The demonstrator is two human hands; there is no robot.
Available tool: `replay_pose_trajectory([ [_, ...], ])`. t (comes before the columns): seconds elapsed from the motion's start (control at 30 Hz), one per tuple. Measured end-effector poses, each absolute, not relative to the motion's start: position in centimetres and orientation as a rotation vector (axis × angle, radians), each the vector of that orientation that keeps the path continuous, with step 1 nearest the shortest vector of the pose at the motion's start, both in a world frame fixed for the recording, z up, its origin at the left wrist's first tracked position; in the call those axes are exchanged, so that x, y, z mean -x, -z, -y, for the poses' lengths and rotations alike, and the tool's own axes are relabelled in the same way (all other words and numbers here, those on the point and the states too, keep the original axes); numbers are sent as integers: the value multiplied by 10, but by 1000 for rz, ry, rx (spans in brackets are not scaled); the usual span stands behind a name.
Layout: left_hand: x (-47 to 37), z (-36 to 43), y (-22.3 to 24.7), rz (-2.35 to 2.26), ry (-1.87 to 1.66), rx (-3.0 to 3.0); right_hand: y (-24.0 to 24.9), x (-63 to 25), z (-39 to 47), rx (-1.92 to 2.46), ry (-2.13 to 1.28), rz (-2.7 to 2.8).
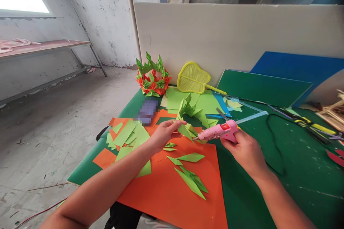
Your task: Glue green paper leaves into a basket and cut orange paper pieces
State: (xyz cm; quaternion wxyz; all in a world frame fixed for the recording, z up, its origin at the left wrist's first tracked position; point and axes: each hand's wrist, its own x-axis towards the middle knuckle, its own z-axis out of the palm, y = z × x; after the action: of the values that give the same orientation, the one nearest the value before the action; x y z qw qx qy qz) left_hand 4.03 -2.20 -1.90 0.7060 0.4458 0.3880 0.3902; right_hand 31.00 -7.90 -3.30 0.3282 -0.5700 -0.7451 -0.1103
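Note:
My right hand (245,150) grips a pink hot glue gun (215,132) by its handle, the nozzle pointing left. Pinched in my left hand (167,132) is a folded green paper piece (185,131), close to the nozzle tip; whether they touch I cannot tell. Just behind it stands a partly built ring of folded green paper (199,115). Several loose folded green paper leaves (190,182) lie on a large orange paper sheet (172,200) below my hands.
A finished-looking green and orange paper crown (153,78) stands at the table's far left corner, near a yellow fan (193,78). Cut paper pieces (126,136) lie left, beside a blurred phone-like object (147,112). The gun's black cable (279,150) curves across the green table (309,179).

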Motion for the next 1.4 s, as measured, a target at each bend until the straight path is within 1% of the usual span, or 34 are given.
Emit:
replay_pose_trajectory([
  [0.4, -40, 20, 19, -861, -904, -983, 30, -311, 79, 1467, 321, 1950],
  [0.53, -39, 19, 22, -857, -912, -975, 32, -312, 79, 1490, 280, 1954],
  [0.67, -38, 18, 22, -842, -913, -973, 27, -313, 81, 1616, 108, 1887],
  [0.8, -38, 19, 22, -843, -908, -989, 23, -326, 78, 1736, -255, 1763],
  [0.87, -38, 19, 21, -846, -906, -997, 26, -340, 75, 1793, -372, 1717],
  [1.07, -40, 19, 21, -832, -934, -970, 43, -378, 69, 2091, -461, 1782],
  [1.2, -41, 19, 22, -808, -963, -949, 45, -377, 67, 2225, -394, 1766],
  [1.4, -42, 19, 23, -777, -978, -948, 53, -372, 60, 2210, -24, 1826],
])
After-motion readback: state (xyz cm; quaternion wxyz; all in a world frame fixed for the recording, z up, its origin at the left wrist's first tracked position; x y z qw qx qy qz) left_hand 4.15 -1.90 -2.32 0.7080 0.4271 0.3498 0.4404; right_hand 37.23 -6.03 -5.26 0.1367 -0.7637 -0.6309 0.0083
